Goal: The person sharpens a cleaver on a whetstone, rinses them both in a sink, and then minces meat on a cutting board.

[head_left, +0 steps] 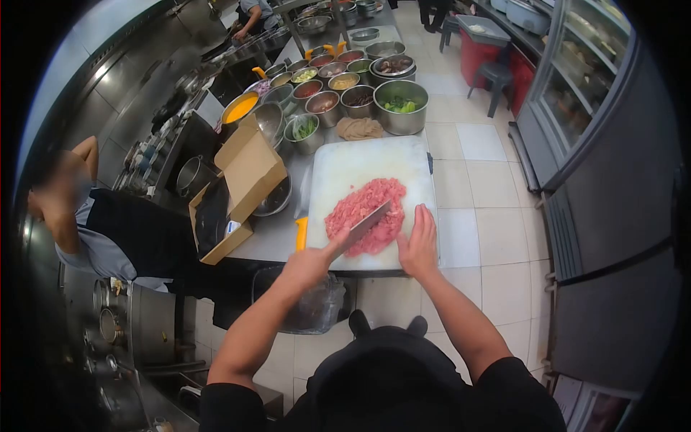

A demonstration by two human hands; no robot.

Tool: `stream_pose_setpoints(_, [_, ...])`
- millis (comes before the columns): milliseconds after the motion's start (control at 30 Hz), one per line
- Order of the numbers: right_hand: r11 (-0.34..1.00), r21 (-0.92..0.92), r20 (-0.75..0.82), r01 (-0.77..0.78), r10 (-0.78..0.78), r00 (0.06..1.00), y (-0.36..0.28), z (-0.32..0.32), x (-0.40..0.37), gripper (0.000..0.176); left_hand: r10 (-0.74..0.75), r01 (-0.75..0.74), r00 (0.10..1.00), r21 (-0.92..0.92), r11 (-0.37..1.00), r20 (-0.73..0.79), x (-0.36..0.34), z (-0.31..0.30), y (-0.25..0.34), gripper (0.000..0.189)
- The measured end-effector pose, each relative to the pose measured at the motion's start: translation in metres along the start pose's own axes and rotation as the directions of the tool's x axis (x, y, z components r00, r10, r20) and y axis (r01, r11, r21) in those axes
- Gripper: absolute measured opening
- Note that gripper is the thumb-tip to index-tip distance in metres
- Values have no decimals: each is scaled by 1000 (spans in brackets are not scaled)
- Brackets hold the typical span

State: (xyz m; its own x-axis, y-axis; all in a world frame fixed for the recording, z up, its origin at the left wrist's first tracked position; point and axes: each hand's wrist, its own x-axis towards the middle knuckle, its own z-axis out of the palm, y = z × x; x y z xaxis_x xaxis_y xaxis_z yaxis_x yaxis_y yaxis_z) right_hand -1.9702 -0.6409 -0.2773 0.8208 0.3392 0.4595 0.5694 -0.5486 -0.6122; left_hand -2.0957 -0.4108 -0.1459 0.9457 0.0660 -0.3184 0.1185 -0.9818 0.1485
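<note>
A white cutting board (371, 160) lies on the metal counter, with a flat heap of chopped pink meat (381, 193) on it. My left hand (306, 268), closed round the handle, holds a cleaver (367, 225); the blade slants up and right across the meat. My right hand (419, 243) rests on the board's right side, beside the meat's edge, fingers stretched out and holding nothing. A yellow handle (301, 234) lies by the board's left edge, near my left hand. The handle inside my left fist is mostly hidden.
Bowls and pots of ingredients crowd the counter's far part, with a pot of greens (401, 108) and a brown cloth (359, 129) behind the board. An open cardboard box (248, 169) stands left. A person (122, 230) stands farther left; a fridge (604, 144) is right.
</note>
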Motion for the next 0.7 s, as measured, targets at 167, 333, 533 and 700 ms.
stream_pose_setpoints(167, [1000, -9, 6, -26, 26, 1000, -3, -4, 3, 71, -23, -1, 982, -125, 992, -188, -2, 0, -6, 65])
stream_pose_setpoints(333, [999, 5, -5, -45, 45, 999, 2, 2, 4, 76, -40, 36, 998, -74, 997, -53, 10, -20, -14, 78])
stream_pose_setpoints(533, [999, -14, 22, -37, 37, 999, 2, 2, -3, 76, -8, 8, 1000, -22, 1000, -8, 10, -3, -19, 77])
stream_pose_setpoints(700, [999, -8, -13, -35, 35, 999, 1, 3, 3, 76, 73, -92, 985, -121, 988, -154, 2, 11, -23, 77])
